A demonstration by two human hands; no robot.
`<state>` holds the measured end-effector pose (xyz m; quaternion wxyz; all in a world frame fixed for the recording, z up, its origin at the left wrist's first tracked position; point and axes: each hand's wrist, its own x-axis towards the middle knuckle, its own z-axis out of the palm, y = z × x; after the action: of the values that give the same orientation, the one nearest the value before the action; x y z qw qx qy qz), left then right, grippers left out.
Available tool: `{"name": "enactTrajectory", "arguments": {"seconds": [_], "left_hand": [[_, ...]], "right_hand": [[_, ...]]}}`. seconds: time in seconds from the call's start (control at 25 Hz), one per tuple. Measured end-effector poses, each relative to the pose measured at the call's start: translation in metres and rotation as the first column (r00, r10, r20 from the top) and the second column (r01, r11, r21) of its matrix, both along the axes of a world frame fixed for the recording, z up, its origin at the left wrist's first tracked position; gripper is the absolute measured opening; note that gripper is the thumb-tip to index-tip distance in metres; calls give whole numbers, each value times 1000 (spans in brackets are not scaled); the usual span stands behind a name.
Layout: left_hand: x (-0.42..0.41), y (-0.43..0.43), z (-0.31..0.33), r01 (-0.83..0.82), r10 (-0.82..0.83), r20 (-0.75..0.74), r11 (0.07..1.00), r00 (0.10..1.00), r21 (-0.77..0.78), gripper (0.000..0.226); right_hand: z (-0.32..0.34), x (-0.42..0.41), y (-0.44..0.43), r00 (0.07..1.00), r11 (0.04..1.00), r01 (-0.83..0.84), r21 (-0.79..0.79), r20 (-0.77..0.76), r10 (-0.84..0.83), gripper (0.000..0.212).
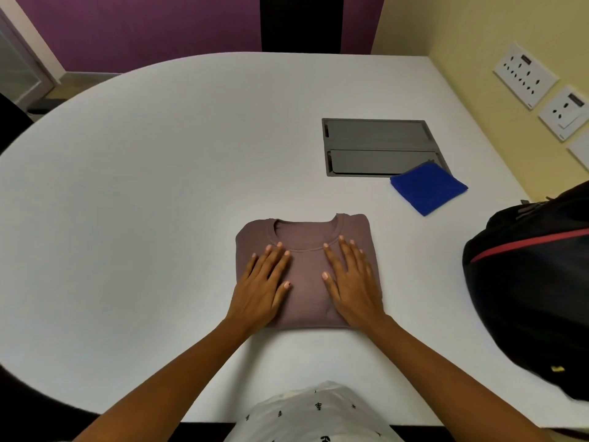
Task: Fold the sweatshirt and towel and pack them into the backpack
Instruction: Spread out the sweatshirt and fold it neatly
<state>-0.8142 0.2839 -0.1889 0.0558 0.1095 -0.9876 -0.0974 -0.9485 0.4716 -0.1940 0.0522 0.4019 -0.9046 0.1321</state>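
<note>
White table | folded sweatshirt pressed under left grip, right grip

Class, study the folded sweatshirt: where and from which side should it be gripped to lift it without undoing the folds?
Take the sweatshirt by its left and right edges, probably, each hand sliding under from its own side. It lies as a flat folded stack with the left hand and right hand resting flat on top; holding both sides should keep the layers together.
</note>
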Motion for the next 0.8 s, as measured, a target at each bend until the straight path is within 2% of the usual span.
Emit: {"name": "enactTrajectory", "arguments": {"seconds": [0.08, 0.2, 0.32, 0.4, 0.44, 0.48, 0.56, 0.64, 0.8], "left_hand": [[-6, 4, -11, -57, 59, 62, 998, 996, -35, 61], [0, 10, -31, -63, 65, 63, 997, 996, -34, 60], [-4, 8, -34, -57, 57, 5, 998, 998, -21, 60], [-4, 7, -29, -163, 168, -81, 984, 982, 74, 61], [-5, 7, -22, -266, 296, -132, 943, 946, 202, 62], [-8, 6, -14, -371, 445, -151, 857, 883, 357, 63], [-16, -3, 3, -506, 667, -106, 650, 738, 567, 64], [-29, -19, 11, -595, 745, -39, 561, 666, 576, 58], [-58, -54, 17, -719, 774, 152, 472, 615, 510, 35]], "right_hand": [[-11, -1, -2, 999, 992, 43, 119, -31, -39, 61], [-22, 6, 7, 997, 977, 77, 198, -30, -72, 64], [-24, 5, 4, 997, 978, 76, 194, 12, -80, 64], [-23, 1, 4, 996, 993, 77, 93, 43, -81, 62], [-19, 0, 3, 988, 992, 123, -12, 98, -121, 60], [-15, -2, 1, 968, 967, 210, -142, 172, -185, 57], [-7, -9, -5, 893, 838, 431, -335, 294, -341, 54], [3, -23, -15, 803, 760, 577, -301, 377, -461, 59], [11, -57, -31, 691, 746, 662, -71, 443, -571, 66]]}}
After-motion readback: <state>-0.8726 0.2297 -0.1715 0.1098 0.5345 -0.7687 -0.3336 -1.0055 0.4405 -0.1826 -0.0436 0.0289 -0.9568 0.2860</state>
